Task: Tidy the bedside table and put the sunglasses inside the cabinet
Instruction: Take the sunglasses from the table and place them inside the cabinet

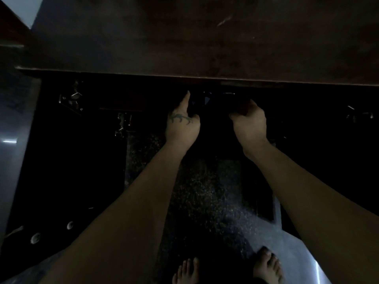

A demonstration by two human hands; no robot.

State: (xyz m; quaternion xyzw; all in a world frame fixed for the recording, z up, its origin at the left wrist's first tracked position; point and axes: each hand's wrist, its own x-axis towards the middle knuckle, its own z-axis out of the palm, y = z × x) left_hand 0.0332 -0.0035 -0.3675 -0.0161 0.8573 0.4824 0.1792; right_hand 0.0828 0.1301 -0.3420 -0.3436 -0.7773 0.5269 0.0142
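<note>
The scene is very dark. The brown bedside table top fills the upper part of the head view. Just below its front edge lies the black opening of the cabinet. Dark sunglasses are held at that opening, with faint blue glints on them. My left hand grips their left end, its forefinger pointing up. My right hand curls around their right end. Much of the sunglasses is lost in shadow.
An open cabinet door hangs at the left, with metal hinges and two round knobs. Another hinge glints at the right. Below are a speckled floor and my bare feet.
</note>
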